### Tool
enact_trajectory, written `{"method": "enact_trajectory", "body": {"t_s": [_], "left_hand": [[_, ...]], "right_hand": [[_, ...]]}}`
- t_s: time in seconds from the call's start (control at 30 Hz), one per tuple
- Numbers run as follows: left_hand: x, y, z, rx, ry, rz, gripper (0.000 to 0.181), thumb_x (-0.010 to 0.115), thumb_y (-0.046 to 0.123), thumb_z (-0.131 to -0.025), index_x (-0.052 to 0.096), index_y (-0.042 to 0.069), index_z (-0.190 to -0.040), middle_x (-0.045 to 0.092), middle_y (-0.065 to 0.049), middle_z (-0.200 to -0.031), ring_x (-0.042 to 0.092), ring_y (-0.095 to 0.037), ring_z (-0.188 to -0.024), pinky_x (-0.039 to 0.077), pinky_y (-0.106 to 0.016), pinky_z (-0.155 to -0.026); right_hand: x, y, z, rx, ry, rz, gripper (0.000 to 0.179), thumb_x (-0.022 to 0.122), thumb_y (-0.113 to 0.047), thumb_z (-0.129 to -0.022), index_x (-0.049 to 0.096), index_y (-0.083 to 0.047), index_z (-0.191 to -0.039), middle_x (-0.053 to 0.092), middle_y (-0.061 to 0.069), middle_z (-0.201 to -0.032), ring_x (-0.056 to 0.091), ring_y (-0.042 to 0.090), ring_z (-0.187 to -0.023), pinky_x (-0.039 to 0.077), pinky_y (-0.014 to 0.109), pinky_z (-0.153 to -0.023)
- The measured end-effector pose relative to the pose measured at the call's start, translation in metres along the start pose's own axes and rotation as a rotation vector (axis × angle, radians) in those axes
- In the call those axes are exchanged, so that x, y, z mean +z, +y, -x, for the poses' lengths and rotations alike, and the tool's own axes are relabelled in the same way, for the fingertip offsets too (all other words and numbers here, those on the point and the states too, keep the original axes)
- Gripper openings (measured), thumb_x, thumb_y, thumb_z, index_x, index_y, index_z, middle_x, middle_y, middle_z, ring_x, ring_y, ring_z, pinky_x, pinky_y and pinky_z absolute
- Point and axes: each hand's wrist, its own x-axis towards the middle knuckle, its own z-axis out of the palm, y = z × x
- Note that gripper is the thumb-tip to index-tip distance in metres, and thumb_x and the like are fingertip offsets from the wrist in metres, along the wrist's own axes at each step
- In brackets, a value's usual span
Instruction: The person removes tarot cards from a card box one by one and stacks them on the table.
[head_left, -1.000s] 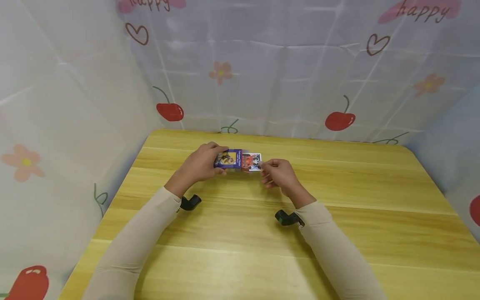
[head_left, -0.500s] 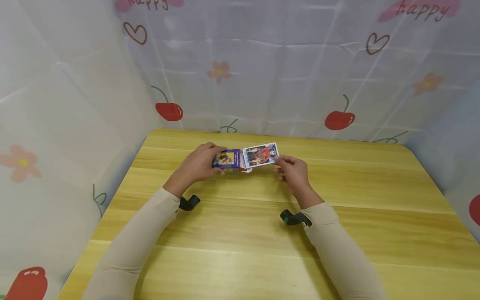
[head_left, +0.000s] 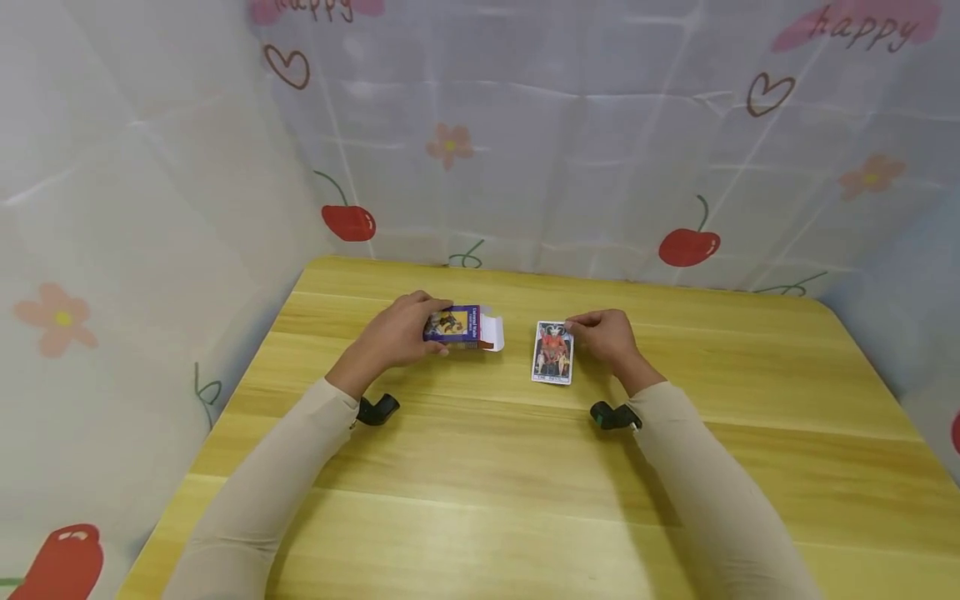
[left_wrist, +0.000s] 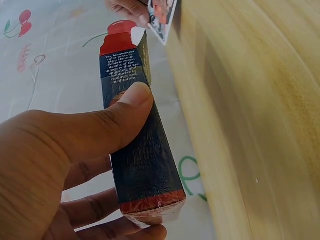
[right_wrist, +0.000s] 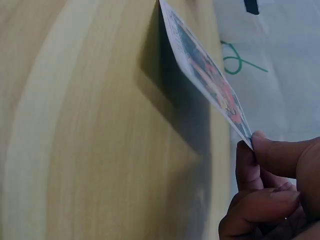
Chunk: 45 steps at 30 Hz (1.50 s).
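Note:
A tarot card [head_left: 552, 353] with a red figure and "The Devil" lettering hangs upright-facing at the table's middle. My right hand [head_left: 609, 337] pinches its upper right corner between thumb and fingers. In the right wrist view the card [right_wrist: 207, 75] is tilted over the wood, its shadow beneath it. To the left, my left hand [head_left: 397, 335] grips a dark blue tarot card box [head_left: 453, 325] with a yellow picture panel. The box's end flap [head_left: 492, 332] is open toward the right. In the left wrist view my thumb [left_wrist: 127, 107] presses the printed narrow side of the box [left_wrist: 145, 150].
The wooden table [head_left: 480, 475] spreads under both hands. A white patterned curtain [head_left: 555, 150] with cherries and flowers stands along its back and left edges. Black devices [head_left: 615, 415] are worn at both wrists, below the sleeves' cuffs.
My right hand has drawn the card out of the box, moved it right and turned it from lengthwise to upright. My left hand has kept the box in nearly the same spot.

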Motion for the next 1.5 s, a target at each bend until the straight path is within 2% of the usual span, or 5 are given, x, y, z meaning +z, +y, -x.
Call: {"method": "enact_trajectory", "body": {"t_s": [0.37, 0.7, 1.0, 1.23, 1.5], "left_hand": [[0.001, -0.002, 0.0, 0.019, 0.003, -0.008, 0.073, 0.081, 0.033, -0.082, 0.05, 0.014, -0.145, 0.055, -0.013, -0.136, 0.054, -0.031, -0.12, 0.048, -0.048, -0.101], [-0.002, -0.001, 0.0, 0.015, 0.002, -0.016, 0.074, 0.081, 0.033, -0.082, 0.05, 0.013, -0.145, 0.055, -0.015, -0.135, 0.054, -0.032, -0.121, 0.047, -0.049, -0.102], [-0.001, -0.001, -0.001, 0.014, -0.011, -0.011, 0.073, 0.082, 0.032, -0.082, 0.05, 0.013, -0.145, 0.055, -0.014, -0.137, 0.053, -0.031, -0.123, 0.046, -0.048, -0.104], [-0.001, 0.001, 0.0, 0.024, -0.024, -0.011, 0.073, 0.082, 0.03, -0.081, 0.05, 0.012, -0.145, 0.055, -0.015, -0.134, 0.054, -0.031, -0.119, 0.047, -0.047, -0.103], [-0.002, 0.002, 0.001, 0.021, -0.019, 0.005, 0.072, 0.082, 0.028, -0.081, 0.051, 0.013, -0.145, 0.055, -0.014, -0.135, 0.054, -0.031, -0.121, 0.046, -0.048, -0.104]], "right_hand": [[0.008, 0.002, -0.007, -0.033, 0.027, 0.26, 0.028, 0.067, -0.026, -0.094, 0.076, -0.002, -0.103, 0.071, 0.018, -0.11, 0.057, 0.024, -0.089, 0.042, 0.026, -0.069], [0.009, -0.004, -0.011, -0.04, -0.001, 0.335, 0.027, 0.066, -0.027, -0.094, 0.077, -0.004, -0.102, 0.071, 0.017, -0.113, 0.063, 0.029, -0.098, 0.047, 0.031, -0.071], [0.011, -0.001, -0.012, -0.035, -0.004, 0.321, 0.026, 0.065, -0.027, -0.094, 0.075, -0.005, -0.102, 0.07, 0.017, -0.111, 0.063, 0.032, -0.102, 0.051, 0.042, -0.084], [0.023, -0.028, 0.012, -0.176, 0.082, 0.197, 0.035, 0.058, -0.037, -0.098, 0.071, -0.006, -0.108, 0.07, 0.015, -0.099, 0.063, 0.026, -0.078, 0.051, 0.037, -0.068], [0.056, -0.075, 0.035, -0.183, -0.189, -0.049, 0.022, 0.064, -0.028, -0.096, 0.074, -0.009, -0.101, 0.073, 0.01, -0.093, 0.056, 0.019, -0.067, 0.042, 0.027, -0.055]]}}
